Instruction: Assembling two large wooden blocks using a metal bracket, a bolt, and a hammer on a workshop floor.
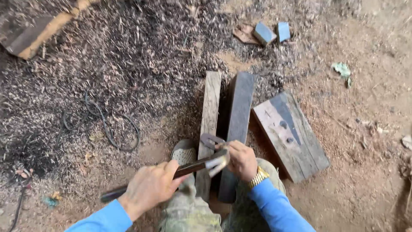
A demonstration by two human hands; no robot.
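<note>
Nearest the camera, the left hand is wrapped tight round the dark handle of a claw hammer, whose pale metal head lies just beside the right hand. The right hand's fingers are closed in a pinch at the near end of the dark plank, close to a small flat metal piece that sits on the pale plank; what exactly they pinch is hidden, perhaps a nail. A foot in a perforated clog presses against the pale plank's left edge, and camouflage trousers fill the gap between the two blue sleeves.

By the look of it, the step in hand is work with the hammer at the planks' near ends. The next move calls for a short, controlled motion, since the head is very close to the right fingers.

The two planks lie side by side on the ground with a narrow dark gap between them. To the right a broader weathered board lies at an angle, nearly touching. Left, a loop of black cable rests in wood shavings, well apart. Farther off lie small blue-grey blocks and bare sawdust-covered earth, giving room on the right.
</note>
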